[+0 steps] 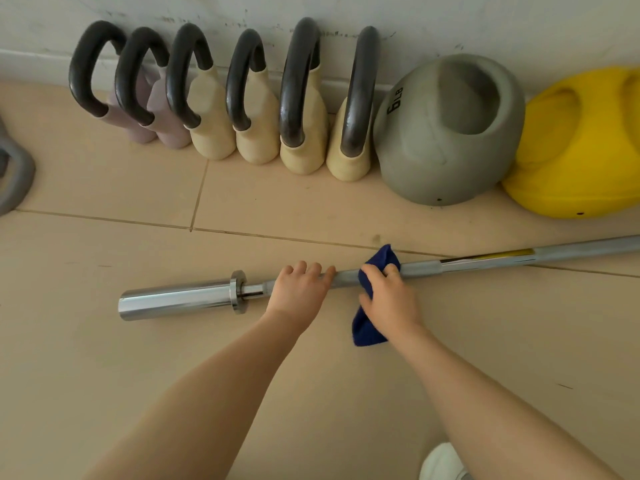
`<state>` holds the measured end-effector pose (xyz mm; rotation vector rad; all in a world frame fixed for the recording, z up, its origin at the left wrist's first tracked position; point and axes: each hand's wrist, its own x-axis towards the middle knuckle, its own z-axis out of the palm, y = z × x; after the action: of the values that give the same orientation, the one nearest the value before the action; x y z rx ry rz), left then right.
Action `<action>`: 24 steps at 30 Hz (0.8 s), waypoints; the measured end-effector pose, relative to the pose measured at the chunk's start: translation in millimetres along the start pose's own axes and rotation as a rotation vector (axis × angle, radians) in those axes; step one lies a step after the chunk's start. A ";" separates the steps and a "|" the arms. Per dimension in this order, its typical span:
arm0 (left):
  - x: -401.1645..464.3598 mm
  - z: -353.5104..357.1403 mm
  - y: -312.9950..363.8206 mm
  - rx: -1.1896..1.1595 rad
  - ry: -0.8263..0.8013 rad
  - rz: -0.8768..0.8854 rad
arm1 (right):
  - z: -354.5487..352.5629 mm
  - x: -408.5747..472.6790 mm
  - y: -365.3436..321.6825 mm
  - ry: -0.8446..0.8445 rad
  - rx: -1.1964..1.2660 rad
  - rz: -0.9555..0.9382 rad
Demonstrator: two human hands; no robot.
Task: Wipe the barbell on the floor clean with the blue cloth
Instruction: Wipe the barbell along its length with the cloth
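Right hand (pixel 391 299) grip clenched on blue cloth (pixel 372 306), cloth wrapped over the barbell (pixel 180 297) shaft, its tail hanging down onto the floor (pixel 104 341). Left hand (pixel 299 289) grip closed over the bare shaft just beside the cloth, near the collar and chrome sleeve. Barbell lies flat on the tiled floor, running off right. Kettlebells (pixel 252 105) lined along the wall behind, then a grey weight (pixel 446 133) and a yellow one (pixel 581 150).
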<state>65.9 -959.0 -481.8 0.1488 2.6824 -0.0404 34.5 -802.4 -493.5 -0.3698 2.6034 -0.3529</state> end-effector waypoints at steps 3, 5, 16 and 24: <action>3.7 -1.2 1.5 -0.020 -0.010 -0.034 | -19.8 10.7 35.9 0.067 -0.078 0.032; 4.2 0.1 1.2 -0.035 -0.006 -0.058 | -36.7 16.6 67.1 0.145 -0.093 0.162; 2.4 2.5 6.4 -0.059 0.011 -0.088 | -11.1 4.3 27.6 0.122 0.199 0.072; 3.8 6.1 5.0 -0.093 0.039 -0.112 | -56.7 -2.8 77.8 0.494 0.238 0.325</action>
<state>65.8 -954.0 -489.0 -0.0304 2.7227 0.0531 -6.4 -718.9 -468.3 0.2552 2.9799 -0.7010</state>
